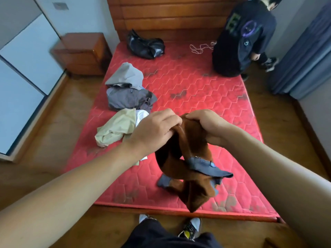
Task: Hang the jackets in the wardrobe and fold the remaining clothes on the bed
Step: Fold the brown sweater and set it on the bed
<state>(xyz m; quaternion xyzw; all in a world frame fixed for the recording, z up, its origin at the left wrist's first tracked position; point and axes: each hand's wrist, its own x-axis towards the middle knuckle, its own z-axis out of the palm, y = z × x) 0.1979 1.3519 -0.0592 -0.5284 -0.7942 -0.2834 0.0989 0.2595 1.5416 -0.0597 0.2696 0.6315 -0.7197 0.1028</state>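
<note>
Brown cloth: the brown garment hangs bunched from both hands above the near half of the red mattress. The left hand grips the garment's top edge, fingers curled round the cloth. The right hand, at 3 o'clock from the left and close beside it, holds the same edge with curled fingers. Grey-blue patches show on the garment's lower part. Whether its lowest fold touches the mattress cannot be told.

At 9 o'clock from the hands lies a beige garment, with a white garment just beside it. At 11 o'clock lies a pile of grey clothes. At 12 o'clock, near the wooden headboard, lies a shiny black item. A white cord lies at 1 o'clock, beside a second person in dark clothes. A pale wardrobe stands at 9 o'clock and a wooden nightstand at 10 o'clock.
</note>
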